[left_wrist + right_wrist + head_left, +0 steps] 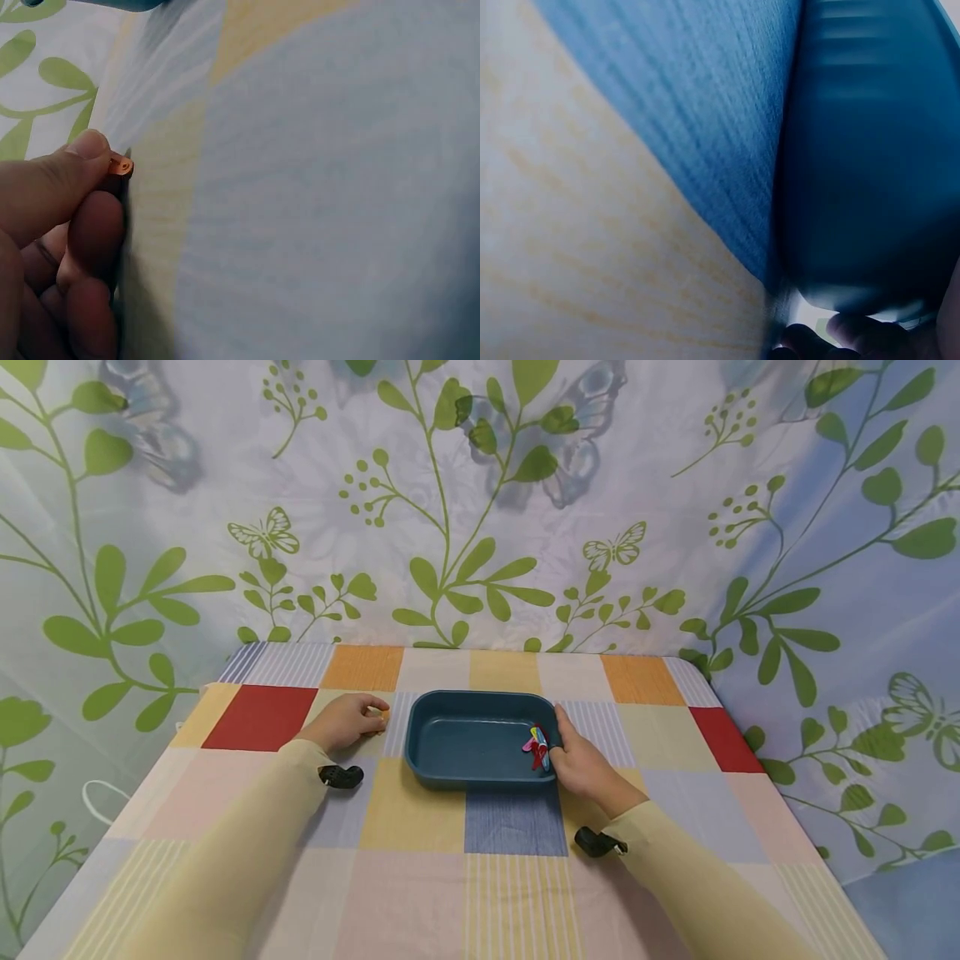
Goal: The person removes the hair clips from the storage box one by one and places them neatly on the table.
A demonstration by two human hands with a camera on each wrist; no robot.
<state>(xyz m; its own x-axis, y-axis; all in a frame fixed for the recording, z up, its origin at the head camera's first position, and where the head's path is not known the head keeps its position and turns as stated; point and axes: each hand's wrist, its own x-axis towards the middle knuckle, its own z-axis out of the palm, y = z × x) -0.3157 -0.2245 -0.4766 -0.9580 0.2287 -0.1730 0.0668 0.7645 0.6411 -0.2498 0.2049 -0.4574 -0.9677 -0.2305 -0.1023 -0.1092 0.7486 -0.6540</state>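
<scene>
A dark blue-green tray [480, 781] with raised walls sits mid-table in the head view. My right hand [585, 764] grips its right end, thumb at the rim; in the right wrist view its fingers [862, 334] show low by the tray wall [870, 165]. Several small colourful clips [538, 746], red, pink, yellow and blue, lie in a heap inside that end. Left of the tray, my left hand [341, 722] pinches a small orange clip [121, 165] between thumb and forefinger, close over the cloth. Most of that clip is hidden by the fingertips.
A patchwork cloth [408, 893] of coloured squares covers the table. Behind it and at both sides hangs a leaf-patterned curtain [660, 468]. A white cable [93, 806] loops beside the table's left edge.
</scene>
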